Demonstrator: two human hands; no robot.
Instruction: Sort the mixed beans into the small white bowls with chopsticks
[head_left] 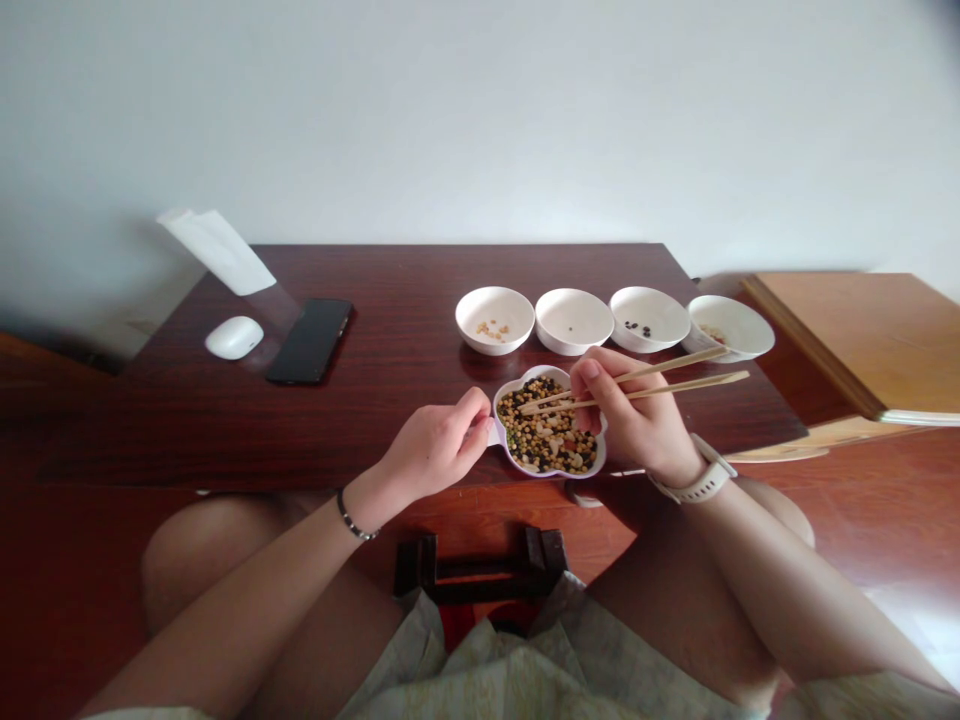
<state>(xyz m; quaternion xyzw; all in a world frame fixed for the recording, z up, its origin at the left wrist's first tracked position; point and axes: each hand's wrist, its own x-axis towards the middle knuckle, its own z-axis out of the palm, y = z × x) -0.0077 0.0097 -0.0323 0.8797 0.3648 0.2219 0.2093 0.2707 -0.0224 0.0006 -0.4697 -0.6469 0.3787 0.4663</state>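
Chopsticks of pale wood [697,384] lie pinched between the thumb and fingers of the right hand [637,415], their tips close together in the mixed yellow, black and green beans [551,445]; whether they grip a bean, one cannot tell. These beans fill a white, scallop-edged dish with a lilac rim [602,457], near the front edge of the dark red-brown wooden table [405,290]. The left hand [442,445] pinches the dish's short handle, its thumb and curled forefinger pressed together.

Behind the dish stand four round white bowls in a row: the leftmost [495,302] holds a few yellowish pieces, the second [574,304] one small speck, the third [649,302] several black beans, the rightmost [742,318] some pale and reddish pieces.
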